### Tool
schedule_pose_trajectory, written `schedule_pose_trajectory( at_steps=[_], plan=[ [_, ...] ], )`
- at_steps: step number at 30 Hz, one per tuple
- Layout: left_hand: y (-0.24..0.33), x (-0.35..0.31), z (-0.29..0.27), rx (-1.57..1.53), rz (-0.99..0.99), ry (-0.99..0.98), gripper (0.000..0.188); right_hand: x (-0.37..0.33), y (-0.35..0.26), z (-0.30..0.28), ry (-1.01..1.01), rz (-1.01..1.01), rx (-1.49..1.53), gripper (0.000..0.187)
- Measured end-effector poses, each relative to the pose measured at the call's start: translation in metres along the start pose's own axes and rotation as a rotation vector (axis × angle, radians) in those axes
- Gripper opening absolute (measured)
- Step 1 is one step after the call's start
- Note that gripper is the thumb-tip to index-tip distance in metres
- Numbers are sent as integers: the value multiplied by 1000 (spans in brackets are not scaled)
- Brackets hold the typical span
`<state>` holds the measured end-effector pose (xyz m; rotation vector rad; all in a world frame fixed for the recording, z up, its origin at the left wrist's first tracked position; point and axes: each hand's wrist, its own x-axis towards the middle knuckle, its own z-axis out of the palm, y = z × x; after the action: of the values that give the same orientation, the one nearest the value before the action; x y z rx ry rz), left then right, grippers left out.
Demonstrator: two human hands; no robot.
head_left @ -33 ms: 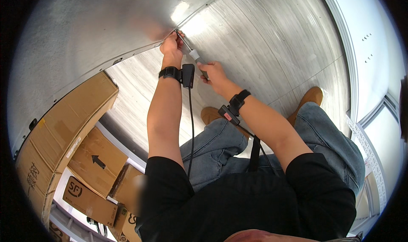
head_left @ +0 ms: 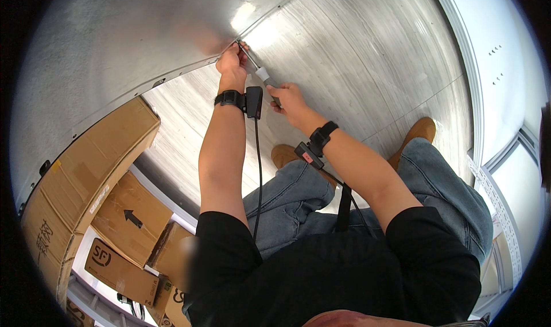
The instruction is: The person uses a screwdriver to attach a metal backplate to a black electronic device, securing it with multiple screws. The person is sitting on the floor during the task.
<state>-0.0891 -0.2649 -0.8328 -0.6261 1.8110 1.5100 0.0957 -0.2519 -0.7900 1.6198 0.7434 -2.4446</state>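
Note:
A screwdriver with a grey and white handle slants up and left toward the lower edge of a large grey metal panel. My right hand is closed around the rear of its handle. At the panel's edge, my left hand has its fingers bent and pressed together beside the far end of the shaft. Whatever is pinched there is too small and too covered to name. The screwdriver's tip is hidden by those fingers.
Cardboard boxes are stacked at the left on a light rack. Below the hands is a grey wood-grain floor. White panelling stands at the right. Cables run from the black devices strapped to both wrists.

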Motion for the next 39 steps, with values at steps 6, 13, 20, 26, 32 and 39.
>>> schedule_pose_trajectory(
  at_steps=[6,13,20,26,32,39],
  plan=[
    [0,-1,0,-5,0,14,15,-5,-9,0,-19,67,-1,38],
    [1,-4,1,-32,-6,36,14,3,-6,-11,-175,119,47,37],
    [3,-6,3,-46,-6,39,13,9,-3,-8,-93,104,26,38],
    [3,-4,2,-37,-13,54,14,7,-6,-4,-43,98,48,38],
    [2,-4,1,-42,-8,38,13,7,-7,-8,-73,152,74,40],
    [3,-7,4,-47,-12,55,13,8,-14,-10,-93,179,93,48]
  ],
)
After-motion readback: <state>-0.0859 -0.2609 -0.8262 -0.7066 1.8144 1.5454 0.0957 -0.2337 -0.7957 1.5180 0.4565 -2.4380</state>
